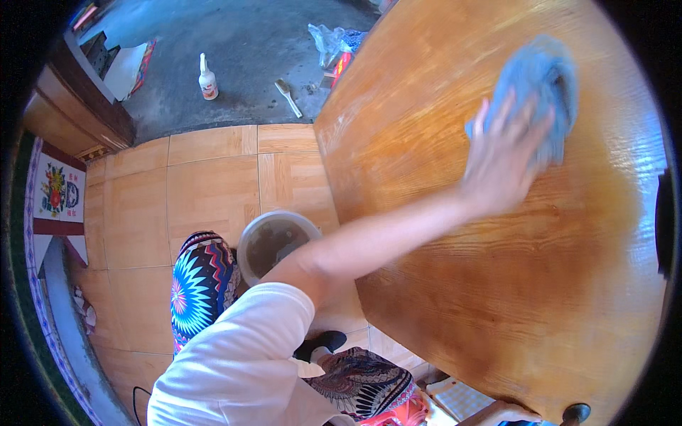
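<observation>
My left hand reaches far out over a round wooden table and presses flat on a crumpled blue cloth, fingers spread over its near edge. My bare forearm runs back from the hand to a white sleeve at the lower left. The tabletop looks wet and glossy near the right rim, with pale streaks toward the far left part. My right hand is out of the picture.
A round grey bowl of murky water stands on the tan floor tiles beside the table, near my patterned trouser leg. On the grey concrete beyond lie a white squeeze bottle, a small scoop and a plastic bag.
</observation>
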Demonstrator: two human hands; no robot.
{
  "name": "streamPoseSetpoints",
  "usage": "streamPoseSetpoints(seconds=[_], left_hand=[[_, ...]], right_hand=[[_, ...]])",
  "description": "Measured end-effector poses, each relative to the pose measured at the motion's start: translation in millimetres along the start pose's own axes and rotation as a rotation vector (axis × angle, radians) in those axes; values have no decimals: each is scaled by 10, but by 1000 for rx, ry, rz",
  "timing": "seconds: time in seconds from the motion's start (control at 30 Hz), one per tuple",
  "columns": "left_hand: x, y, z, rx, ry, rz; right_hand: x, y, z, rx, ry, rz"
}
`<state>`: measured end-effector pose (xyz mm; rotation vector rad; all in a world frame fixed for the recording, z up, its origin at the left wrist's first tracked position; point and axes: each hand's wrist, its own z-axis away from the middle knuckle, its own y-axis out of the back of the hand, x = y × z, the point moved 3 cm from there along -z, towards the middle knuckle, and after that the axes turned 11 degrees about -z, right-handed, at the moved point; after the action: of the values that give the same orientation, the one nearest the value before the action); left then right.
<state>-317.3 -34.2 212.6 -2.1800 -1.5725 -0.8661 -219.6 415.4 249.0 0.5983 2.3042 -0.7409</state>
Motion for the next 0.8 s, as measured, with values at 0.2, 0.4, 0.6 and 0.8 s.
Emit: streamPoseSetpoints(seconds=[0.2, 0.4, 0.6, 0.8], left_hand=[[-1941, -313, -131, 135, 485, -168], [-3163, -534, 2053, -169, 974, -7], [-624, -285, 2029, -58, 417, -76], [903, -88, 128, 113, -368, 212]], right_hand=[[31, -1, -25, 27, 17, 21], [100, -110, -72, 3, -9, -20], [114, -2, -157, 32, -12, -26], [72, -79, -144, -14, -22, -85]])
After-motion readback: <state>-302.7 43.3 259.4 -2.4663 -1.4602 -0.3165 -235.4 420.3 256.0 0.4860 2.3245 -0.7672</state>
